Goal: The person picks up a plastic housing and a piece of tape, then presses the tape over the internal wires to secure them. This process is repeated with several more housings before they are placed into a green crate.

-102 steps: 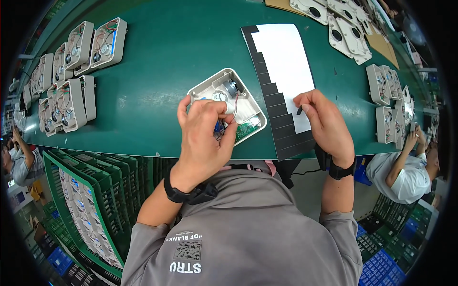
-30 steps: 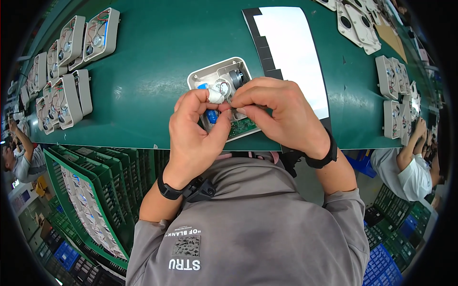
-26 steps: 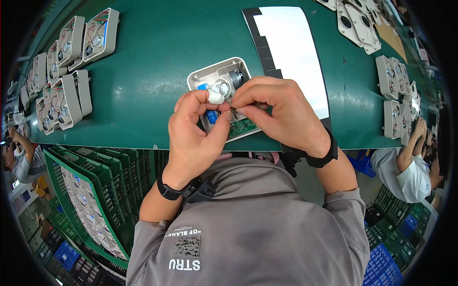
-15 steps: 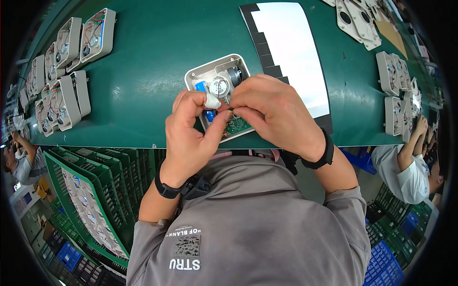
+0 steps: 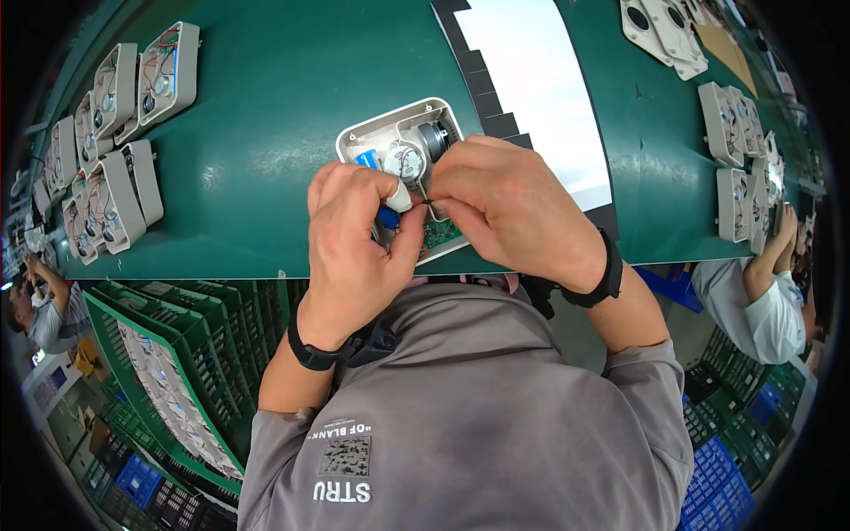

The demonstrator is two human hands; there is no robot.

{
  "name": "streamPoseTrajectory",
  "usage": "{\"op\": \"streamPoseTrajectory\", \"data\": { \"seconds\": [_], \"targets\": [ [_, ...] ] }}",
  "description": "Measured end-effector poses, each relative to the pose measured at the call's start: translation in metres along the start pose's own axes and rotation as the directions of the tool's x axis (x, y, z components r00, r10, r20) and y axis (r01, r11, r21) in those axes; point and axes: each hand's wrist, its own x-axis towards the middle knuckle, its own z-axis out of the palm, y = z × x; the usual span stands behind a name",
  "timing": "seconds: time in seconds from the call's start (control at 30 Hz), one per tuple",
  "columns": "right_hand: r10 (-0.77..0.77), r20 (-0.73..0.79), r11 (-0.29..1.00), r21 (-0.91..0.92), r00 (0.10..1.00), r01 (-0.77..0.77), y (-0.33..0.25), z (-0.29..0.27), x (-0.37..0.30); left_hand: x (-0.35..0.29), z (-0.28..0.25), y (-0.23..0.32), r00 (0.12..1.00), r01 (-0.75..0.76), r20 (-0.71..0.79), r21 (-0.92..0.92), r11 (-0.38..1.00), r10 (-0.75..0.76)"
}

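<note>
In front of me on the green table lies an open off-white plastic housing point(image 5: 352, 134). Inside it are a round silver part point(image 5: 405, 161), a black cylindrical part point(image 5: 435, 139), a blue part point(image 5: 367, 159) and a green circuit board point(image 5: 443, 233). Over the housing, my left hand point(image 5: 359, 239), with white tape or cloth on one finger, is closed in a pinch on a thin dark wire point(image 5: 427, 202). My right hand point(image 5: 509, 203) pinches the same wire from the other side, the fingertips almost meeting. The wire's ends are hidden by my fingers.
Several similar filled housings point(image 5: 168, 75) stand at the left, and more point(image 5: 733, 203) at the right. A white sheet with a black stepped edge point(image 5: 536, 80) lies beyond my right hand. Flat off-white covers point(image 5: 664, 35) lie far right. Green crates point(image 5: 177, 354) stand below; people work at both sides.
Both hands stay pinched together over the housing, with only small finger shifts. A dark stretch of wire now shows between the fingertips. The whole view has shifted slightly.
</note>
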Motion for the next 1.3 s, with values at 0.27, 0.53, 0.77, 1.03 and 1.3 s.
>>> {"op": "streamPoseTrajectory", "data": {
  "seconds": [0.27, 0.53, 0.77, 1.03, 1.3],
  "targets": [
    [0.078, 0.079, 0.992, -0.107, 0.994, -0.070, -0.006, -0.001, 0.006, 0.010, -0.007, 0.005, 0.993, 0.020, 0.117, 0.060, 0.998, -0.027],
    [0.077, 0.016, 0.986, -0.148, 0.997, -0.074, -0.007, 0.005, 0.005, 0.016, -0.010, 0.005, 0.982, 0.036, 0.179, 0.082, 0.996, -0.051],
    [0.218, -0.262, 0.976, 0.070, 0.940, -0.207, -0.015, -0.001, -0.012, 0.009, -0.016, 0.001, 0.962, 0.215, 0.196, -0.104, 0.971, -0.192],
    [0.411, -0.227, 0.900, -0.053, 0.883, -0.433, -0.014, 0.019, -0.024, 0.018, -0.015, -0.003, 0.926, 0.347, 0.227, -0.197, 0.917, -0.302],
    [0.388, -0.275, 0.908, -0.049, 0.880, -0.416, -0.006, 0.021, -0.019, 0.033, -0.020, -0.003, 0.904, 0.270, 0.363, -0.075, 0.960, -0.226]
  ]
}}
